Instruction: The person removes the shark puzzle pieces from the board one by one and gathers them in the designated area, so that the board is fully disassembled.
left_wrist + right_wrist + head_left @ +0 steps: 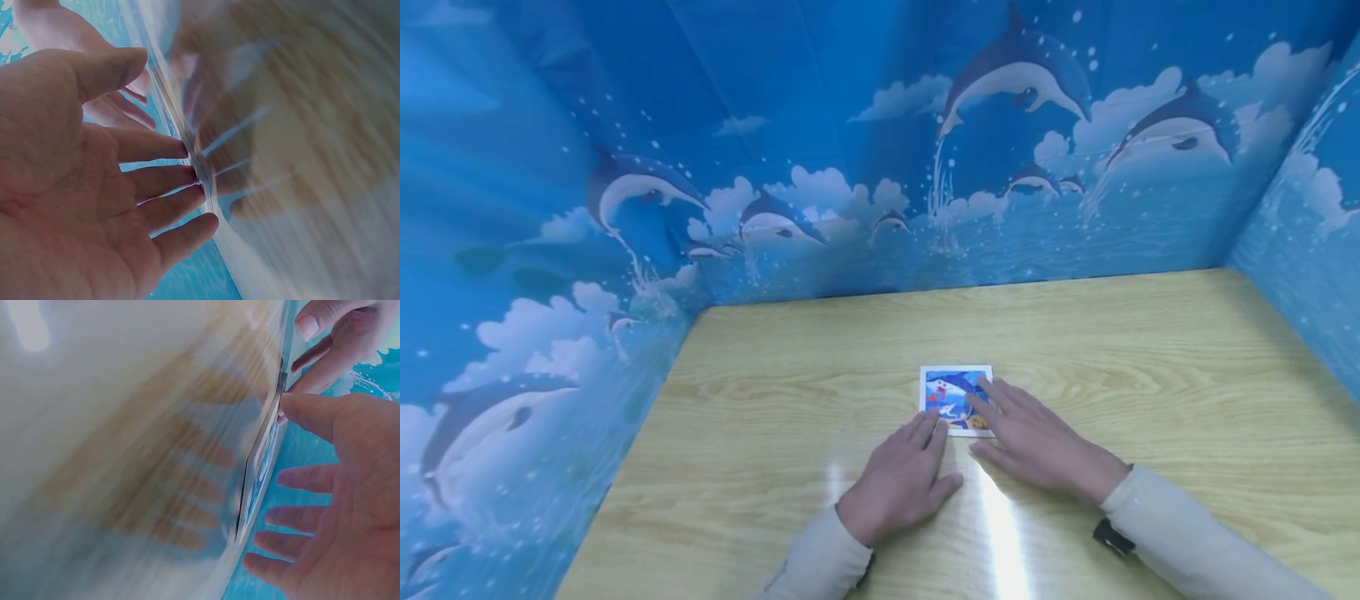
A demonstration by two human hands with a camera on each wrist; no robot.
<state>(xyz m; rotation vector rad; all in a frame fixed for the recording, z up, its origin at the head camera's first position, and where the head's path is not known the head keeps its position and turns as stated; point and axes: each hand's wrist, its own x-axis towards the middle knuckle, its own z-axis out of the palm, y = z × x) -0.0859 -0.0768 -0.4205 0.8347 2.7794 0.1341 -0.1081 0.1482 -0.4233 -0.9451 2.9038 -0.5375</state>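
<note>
A small square picture card (946, 398) with a white border and a blue sea-animal picture lies flat on the wood-grain table. My left hand (901, 482) is palm down, its straight fingers on the card's lower left edge and the thumb out to the side. Over the card's right part reach the fingers of my right hand (1037, 433), spread and straight, hiding some of the picture. In the right wrist view the card's thin edge (256, 472) shows, with the right fingers apart from it. The left wrist view shows the left fingertips (209, 224) down at the surface.
The glossy table (820, 358) reflects the hands and a bright light streak. Blue sheets printed with dolphins and clouds (820, 167) stand along its back, left and right sides.
</note>
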